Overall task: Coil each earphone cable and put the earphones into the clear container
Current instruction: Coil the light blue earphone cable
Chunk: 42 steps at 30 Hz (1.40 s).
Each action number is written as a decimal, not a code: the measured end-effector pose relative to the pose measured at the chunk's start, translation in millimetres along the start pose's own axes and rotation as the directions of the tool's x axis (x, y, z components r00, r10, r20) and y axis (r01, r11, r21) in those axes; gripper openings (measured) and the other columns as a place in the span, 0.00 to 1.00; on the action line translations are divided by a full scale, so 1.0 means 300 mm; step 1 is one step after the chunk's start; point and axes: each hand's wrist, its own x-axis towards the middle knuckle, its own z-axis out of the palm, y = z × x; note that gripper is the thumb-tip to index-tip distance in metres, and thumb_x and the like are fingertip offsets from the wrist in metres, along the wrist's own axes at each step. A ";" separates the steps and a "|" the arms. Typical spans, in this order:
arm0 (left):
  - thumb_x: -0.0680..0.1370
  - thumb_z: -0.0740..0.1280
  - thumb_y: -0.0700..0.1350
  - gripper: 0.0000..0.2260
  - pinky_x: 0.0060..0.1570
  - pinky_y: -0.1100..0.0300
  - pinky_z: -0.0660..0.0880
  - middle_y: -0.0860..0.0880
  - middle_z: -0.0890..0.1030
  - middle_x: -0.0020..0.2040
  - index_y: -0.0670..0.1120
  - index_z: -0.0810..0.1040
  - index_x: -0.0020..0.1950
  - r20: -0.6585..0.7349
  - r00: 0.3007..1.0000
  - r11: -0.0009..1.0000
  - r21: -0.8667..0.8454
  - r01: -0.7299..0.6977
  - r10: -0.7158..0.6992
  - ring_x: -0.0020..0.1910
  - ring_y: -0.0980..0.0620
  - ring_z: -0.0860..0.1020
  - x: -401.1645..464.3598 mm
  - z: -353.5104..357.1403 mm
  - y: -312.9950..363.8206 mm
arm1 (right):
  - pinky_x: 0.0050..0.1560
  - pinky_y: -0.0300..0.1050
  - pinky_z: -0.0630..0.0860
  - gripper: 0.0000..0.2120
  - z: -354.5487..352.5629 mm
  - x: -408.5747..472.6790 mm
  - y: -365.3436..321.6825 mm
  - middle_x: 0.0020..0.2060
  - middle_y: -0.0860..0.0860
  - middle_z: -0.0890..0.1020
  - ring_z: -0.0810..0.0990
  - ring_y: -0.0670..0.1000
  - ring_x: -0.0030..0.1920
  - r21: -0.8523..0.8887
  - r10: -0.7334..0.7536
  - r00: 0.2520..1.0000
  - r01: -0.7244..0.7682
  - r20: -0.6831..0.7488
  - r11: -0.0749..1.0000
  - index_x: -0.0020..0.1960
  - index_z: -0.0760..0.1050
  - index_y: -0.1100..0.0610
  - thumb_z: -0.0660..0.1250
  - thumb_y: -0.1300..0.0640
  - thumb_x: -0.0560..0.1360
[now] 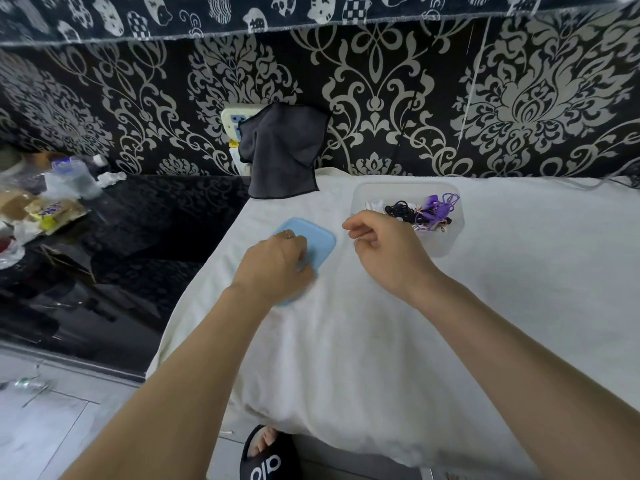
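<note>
Gripping the pale blue, round-cornered plastic lid (311, 247) along its near-left part, the left hand (277, 268) has its fingers curled onto it, and the lid lies flat on the white cloth (346, 358). Right hand (384, 251) hovers just right of the lid with fingers loosely curled; no cable shows in it, though whether something thin is pinched there I cannot tell.

Earphones now: a black bundle (401, 209) and a purple bundle (438, 206) sit inside the clear, shallow plastic container (440, 249) on the far right, something white beside them at the tub's left end.

Risks from here, as I judge it: the purple loops stand up near the far rim, so a lid brought over could trap them or pop a coil loose. The tub looks light on soft cloth; pressing one corner may tip or slide it. Beyond it, a dark grey cloth (284, 150) hangs on the patterned wall (519, 98), well apart.
</note>
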 end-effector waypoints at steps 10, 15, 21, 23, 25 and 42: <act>0.61 0.73 0.73 0.46 0.58 0.49 0.73 0.47 0.70 0.59 0.48 0.62 0.67 0.275 0.909 0.950 0.091 0.300 -0.313 0.61 0.43 0.72 -0.071 0.004 -0.072 | 0.68 0.47 0.69 0.22 0.038 -0.039 -0.012 0.71 0.50 0.72 0.71 0.50 0.70 -0.145 0.158 0.932 -0.115 0.327 0.983 0.74 0.68 0.48 0.62 0.54 0.81; 0.58 0.78 0.63 0.42 0.56 0.48 0.74 0.48 0.67 0.53 0.49 0.61 0.62 0.197 0.950 0.963 -0.067 0.259 -0.242 0.54 0.44 0.69 -0.070 -0.017 -0.072 | 0.68 0.49 0.70 0.21 0.036 -0.017 -0.012 0.67 0.52 0.76 0.76 0.51 0.65 -0.011 0.155 0.959 -0.157 0.238 0.988 0.72 0.71 0.49 0.65 0.55 0.80; 0.57 0.81 0.61 0.45 0.55 0.53 0.68 0.48 0.65 0.56 0.49 0.61 0.66 0.104 0.981 0.971 -0.159 0.178 -0.163 0.57 0.46 0.65 -0.063 -0.072 -0.069 | 0.70 0.52 0.71 0.21 0.011 -0.003 -0.034 0.67 0.52 0.78 0.77 0.46 0.65 0.156 0.134 0.961 -0.175 0.241 0.972 0.68 0.73 0.40 0.64 0.47 0.76; 0.60 0.81 0.59 0.44 0.54 0.54 0.66 0.48 0.65 0.58 0.50 0.61 0.67 0.102 0.980 0.961 -0.202 0.189 -0.172 0.58 0.46 0.64 -0.070 -0.091 -0.068 | 0.68 0.48 0.71 0.18 0.007 -0.006 -0.039 0.66 0.52 0.78 0.77 0.46 0.64 0.181 0.131 0.960 -0.179 0.248 0.967 0.68 0.73 0.41 0.64 0.50 0.79; 0.60 0.81 0.57 0.43 0.55 0.55 0.66 0.48 0.65 0.59 0.52 0.61 0.67 0.080 0.984 0.954 -0.245 0.174 -0.159 0.59 0.47 0.64 -0.077 -0.116 -0.072 | 0.66 0.46 0.72 0.17 0.002 -0.005 -0.046 0.65 0.52 0.78 0.78 0.46 0.61 0.208 0.120 0.965 -0.169 0.232 0.963 0.68 0.74 0.41 0.64 0.49 0.80; 0.63 0.75 0.51 0.37 0.67 0.60 0.63 0.53 0.64 0.72 0.51 0.65 0.69 -0.190 0.940 0.826 -0.451 -0.339 0.282 0.74 0.52 0.59 0.088 -0.196 0.214 | 0.48 0.31 0.74 0.11 -0.289 0.007 0.015 0.54 0.41 0.83 0.78 0.38 0.51 0.457 0.259 0.909 -0.087 -0.328 0.885 0.58 0.84 0.48 0.66 0.51 0.79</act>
